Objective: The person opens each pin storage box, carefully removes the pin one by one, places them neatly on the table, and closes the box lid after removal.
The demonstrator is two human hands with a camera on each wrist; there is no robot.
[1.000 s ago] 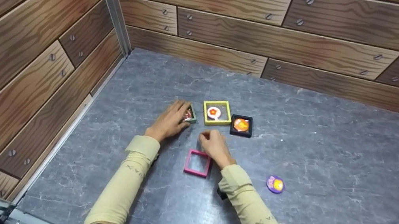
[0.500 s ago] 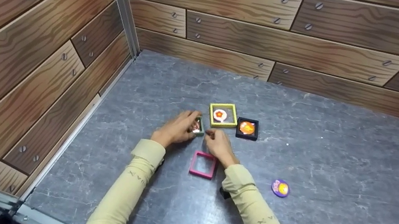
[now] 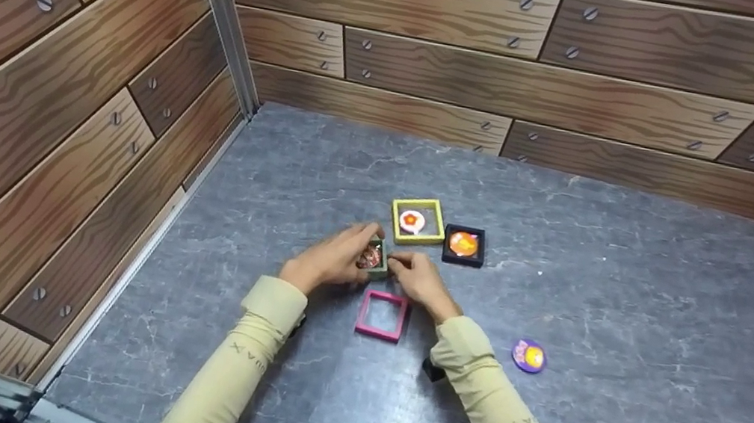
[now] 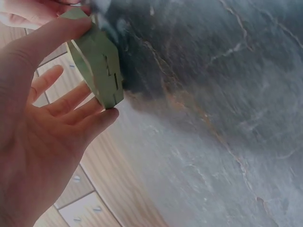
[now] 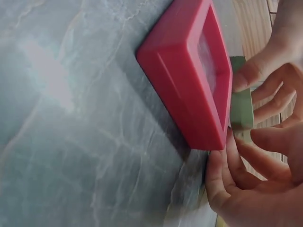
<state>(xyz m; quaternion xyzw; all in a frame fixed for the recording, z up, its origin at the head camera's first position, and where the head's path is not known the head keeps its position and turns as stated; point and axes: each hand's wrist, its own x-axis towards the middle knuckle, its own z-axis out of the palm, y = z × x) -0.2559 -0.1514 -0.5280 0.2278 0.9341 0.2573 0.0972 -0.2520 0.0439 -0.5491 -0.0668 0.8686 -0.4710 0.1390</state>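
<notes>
My left hand point(image 3: 333, 256) grips a small green square display frame point(image 3: 373, 258) with a reddish patterned piece inside. In the left wrist view, the thumb lies on one side of the green frame point(image 4: 100, 64) and fingertips support another side. My right hand point(image 3: 421, 279) is at the frame's right edge with bent fingers. From the right wrist, its thumb and fingertips point(image 5: 215, 163) come up to the green frame's end point(image 5: 242, 111); whether they pinch it is unclear. A pink square frame point(image 3: 379, 334) with a clear middle stands just below both hands.
Beyond the hands lie a yellow frame point(image 3: 393, 223) with a red-and-white flower piece and a black frame point(image 3: 479, 258) with an orange round piece. A purple round badge point(image 3: 526, 356) lies to the right on the grey marbled table point(image 3: 632, 320). Wood-patterned walls point(image 3: 400, 64) enclose it.
My left hand has brought the green frame toward me and slightly right, up to my right hand. The right hand has stayed near its place. The other frames and the badge lie as before.
</notes>
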